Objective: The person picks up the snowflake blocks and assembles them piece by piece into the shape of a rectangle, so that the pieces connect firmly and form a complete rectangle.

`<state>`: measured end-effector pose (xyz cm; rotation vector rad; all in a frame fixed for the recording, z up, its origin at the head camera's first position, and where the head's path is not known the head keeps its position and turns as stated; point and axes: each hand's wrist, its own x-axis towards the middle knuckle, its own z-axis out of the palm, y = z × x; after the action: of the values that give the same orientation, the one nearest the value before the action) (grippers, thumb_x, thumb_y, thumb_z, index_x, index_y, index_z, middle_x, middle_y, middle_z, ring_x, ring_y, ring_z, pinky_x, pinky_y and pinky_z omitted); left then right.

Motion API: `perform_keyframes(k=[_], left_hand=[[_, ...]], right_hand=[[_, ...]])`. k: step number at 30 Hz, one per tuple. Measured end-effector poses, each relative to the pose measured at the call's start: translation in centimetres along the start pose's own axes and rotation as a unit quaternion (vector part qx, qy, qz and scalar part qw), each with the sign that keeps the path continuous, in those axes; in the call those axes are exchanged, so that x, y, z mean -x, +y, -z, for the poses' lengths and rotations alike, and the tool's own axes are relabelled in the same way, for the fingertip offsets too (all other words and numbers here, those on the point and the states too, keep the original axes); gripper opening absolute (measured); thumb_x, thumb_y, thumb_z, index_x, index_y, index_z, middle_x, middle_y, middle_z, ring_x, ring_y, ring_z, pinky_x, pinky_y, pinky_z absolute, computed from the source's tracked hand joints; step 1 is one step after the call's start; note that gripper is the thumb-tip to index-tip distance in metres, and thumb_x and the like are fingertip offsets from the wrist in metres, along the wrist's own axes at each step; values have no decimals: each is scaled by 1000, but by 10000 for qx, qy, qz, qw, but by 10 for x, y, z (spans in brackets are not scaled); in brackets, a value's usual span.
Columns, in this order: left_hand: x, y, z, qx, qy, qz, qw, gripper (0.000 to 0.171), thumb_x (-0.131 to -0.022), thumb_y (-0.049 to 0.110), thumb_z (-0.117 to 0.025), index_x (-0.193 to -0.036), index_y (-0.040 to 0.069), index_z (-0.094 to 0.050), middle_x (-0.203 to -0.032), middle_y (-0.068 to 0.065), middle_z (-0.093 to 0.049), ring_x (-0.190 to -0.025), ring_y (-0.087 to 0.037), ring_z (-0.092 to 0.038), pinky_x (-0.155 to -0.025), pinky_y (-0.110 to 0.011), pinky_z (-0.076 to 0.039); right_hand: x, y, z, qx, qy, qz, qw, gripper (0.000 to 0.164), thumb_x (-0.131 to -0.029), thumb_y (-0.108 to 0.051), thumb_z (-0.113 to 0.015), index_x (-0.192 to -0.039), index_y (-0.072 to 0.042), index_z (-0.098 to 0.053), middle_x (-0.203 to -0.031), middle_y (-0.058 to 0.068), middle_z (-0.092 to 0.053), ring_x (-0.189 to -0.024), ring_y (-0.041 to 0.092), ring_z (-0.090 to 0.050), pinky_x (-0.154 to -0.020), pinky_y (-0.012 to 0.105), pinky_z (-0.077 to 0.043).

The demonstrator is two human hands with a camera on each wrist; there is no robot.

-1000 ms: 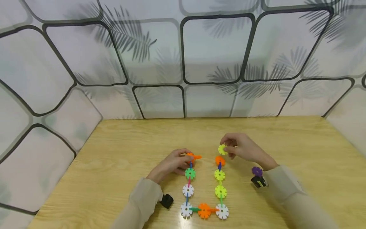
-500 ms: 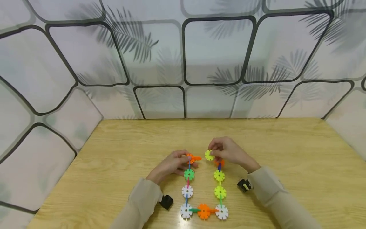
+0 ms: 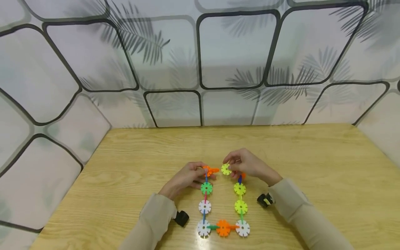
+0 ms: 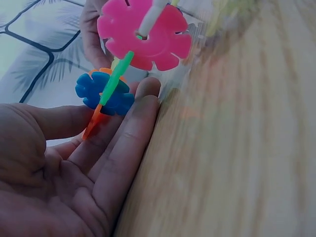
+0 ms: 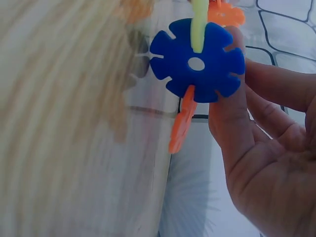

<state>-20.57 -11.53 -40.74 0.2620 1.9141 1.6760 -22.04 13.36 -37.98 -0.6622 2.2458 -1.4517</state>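
Notched plastic snowflake discs are joined into a frame-like chain on the table. At its far left corner my left hand (image 3: 187, 177) pinches an orange snowflake disc (image 3: 207, 171), from which another orange disc (image 3: 215, 170) sticks out to the right. In the left wrist view, thumb and fingers meet at an orange disc (image 4: 94, 121) behind a blue disc (image 4: 102, 92). My right hand (image 3: 248, 165) pinches a loose yellow snowflake disc (image 3: 226, 169), just short of that orange end. A blue disc (image 5: 197, 64) in the right wrist view stands before the right fingers, hiding part of them.
Down the left side run a green disc (image 3: 206, 188) and white discs (image 3: 205, 207); down the right, yellow discs (image 3: 240, 189). An orange disc (image 3: 223, 228) sits in the near side. Black wrist devices (image 3: 181, 218) are by both sleeves. A patterned wall (image 3: 231, 107) rises behind the table.
My right hand has moved left, carrying the yellow disc from beyond the right column towards the orange end. My left hand stays at its corner. The purple disc by the right sleeve is now out of sight.
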Motion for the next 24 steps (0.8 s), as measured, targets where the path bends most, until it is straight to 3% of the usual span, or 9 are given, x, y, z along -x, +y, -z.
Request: perform_keyframes(k=[13, 24], left_hand=[[-1, 3, -1, -100, -80, -74, 9999, 20, -109, 12, -44, -110, 1, -59, -114, -15, -73, -89, -15, -70, -69, -26, -55], [3, -1, -2, 55, -110, -150, 9998, 17, -108, 11, -46, -111, 1, -59, -113, -18, -73, -96, -23, -73, -72, -29, -58]], right_hand=[[-3, 0, -1, -284, -232, -154, 9992, 25, -95, 12, -55, -119, 19, -59, -86, 13, -66, -67, 21, -67, -60, 37, -60], [-3, 0, -9, -420, -224, -112, 9988, 23, -94, 13, -53, -116, 19, -59, -84, 12, -64, -66, 22, -67, -60, 38, -60]])
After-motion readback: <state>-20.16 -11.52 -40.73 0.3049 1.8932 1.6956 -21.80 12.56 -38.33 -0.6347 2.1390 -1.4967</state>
